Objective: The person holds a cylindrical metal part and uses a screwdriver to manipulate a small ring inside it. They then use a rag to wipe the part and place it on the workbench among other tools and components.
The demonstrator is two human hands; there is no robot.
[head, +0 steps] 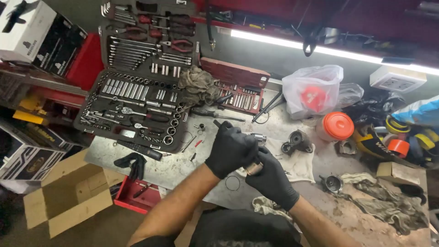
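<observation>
Fingers (238, 137) of the black-gloved left hand (231, 150) wrapped tight around a short silvery metal cylinder part (257, 137), its end poking out right. Black-gloved right hand (272, 176) below, fingers clamped on the brass-coloured lower end (253, 168), likely bracing it. Held above the stained grey table (183, 164), near a dirty white rag (299, 162); open black socket set case (137, 105) at left.

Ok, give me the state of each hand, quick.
Left hand: closed around the upper end of a metal cylindrical part.
Right hand: closed on the same part from below.
</observation>
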